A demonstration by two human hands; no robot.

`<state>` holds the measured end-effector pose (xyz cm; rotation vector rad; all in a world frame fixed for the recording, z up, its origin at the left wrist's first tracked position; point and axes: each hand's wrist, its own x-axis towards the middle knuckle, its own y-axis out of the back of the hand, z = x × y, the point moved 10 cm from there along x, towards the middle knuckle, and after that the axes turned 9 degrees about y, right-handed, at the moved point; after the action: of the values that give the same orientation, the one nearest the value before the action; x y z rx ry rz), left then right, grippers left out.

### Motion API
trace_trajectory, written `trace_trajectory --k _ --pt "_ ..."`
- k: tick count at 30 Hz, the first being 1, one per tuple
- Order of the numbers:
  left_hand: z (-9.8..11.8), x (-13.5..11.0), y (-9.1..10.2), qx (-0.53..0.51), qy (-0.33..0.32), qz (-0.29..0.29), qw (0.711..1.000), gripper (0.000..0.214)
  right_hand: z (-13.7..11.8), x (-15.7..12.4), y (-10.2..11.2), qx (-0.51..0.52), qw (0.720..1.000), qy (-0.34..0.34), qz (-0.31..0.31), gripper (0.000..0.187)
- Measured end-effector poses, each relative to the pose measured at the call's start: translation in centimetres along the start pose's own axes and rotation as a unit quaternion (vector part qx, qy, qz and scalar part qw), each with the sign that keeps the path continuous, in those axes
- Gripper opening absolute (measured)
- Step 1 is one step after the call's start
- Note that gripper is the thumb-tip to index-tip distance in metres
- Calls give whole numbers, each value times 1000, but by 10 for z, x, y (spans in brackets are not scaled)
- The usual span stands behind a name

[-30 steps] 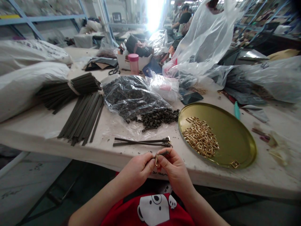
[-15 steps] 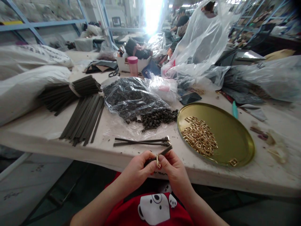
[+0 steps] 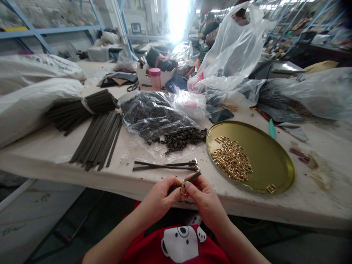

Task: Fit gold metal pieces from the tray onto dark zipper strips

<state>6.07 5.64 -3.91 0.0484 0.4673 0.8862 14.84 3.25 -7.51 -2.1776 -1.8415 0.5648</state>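
Close together at the table's front edge, both my hands are closed on one piece of work. My left hand (image 3: 164,192) pinches a dark strap, part of it hidden by the fingers. My right hand (image 3: 202,192) grips the same strap (image 3: 194,176), whose end sticks out above the fingers. Between the thumbs a gold buckle (image 3: 183,187) sits on the strap. Just beyond lie two dark straps with buckles (image 3: 165,165), side by side. To the right, a round gold tray (image 3: 271,154) carries a heap of gold buckles (image 3: 232,159) and a separate one near its rim.
Loose dark loops (image 3: 184,139) spill from a clear plastic bag (image 3: 156,113) in the middle. Dark strips (image 3: 96,141) lie at left beside a tied bundle (image 3: 82,108). Behind stand a pink-lidded jar (image 3: 155,79) and a phone (image 3: 221,116).
The gold buckle has turned between my fingers, so its open frame shows more. Both hands stay in nearly the same place. The view has shifted slightly.
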Motion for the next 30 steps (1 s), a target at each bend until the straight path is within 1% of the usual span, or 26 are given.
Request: trace_trajectory --k 4,8,12,16,20,23,27,30 --pt "1 1 2 7 3 2 1000 16 2 1 -2 19 1000 -22 -3 23" --pt "4 2 5 52 -1 16 999 15 3 5 -4 -2 999 -34 3 26" --pt "-1 3 6 63 11 31 997 14 6 6 -5 -13 998 -52 21 26" --pt "-7 4 7 68 25 63 995 17 2 7 -3 -36 998 -34 36 23" --pt "-7 4 8 65 25 89 994 21 -4 8 -3 -54 998 -2 34 18" --pt "-7 5 7 26 24 79 996 23 -4 7 -3 -32 999 9 33 18" --pt "-10 6 3 -85 37 41 995 25 2 3 -1 31 998 9 52 19" --pt "-14 7 3 -112 52 34 992 27 7 2 -3 72 996 0 51 20"
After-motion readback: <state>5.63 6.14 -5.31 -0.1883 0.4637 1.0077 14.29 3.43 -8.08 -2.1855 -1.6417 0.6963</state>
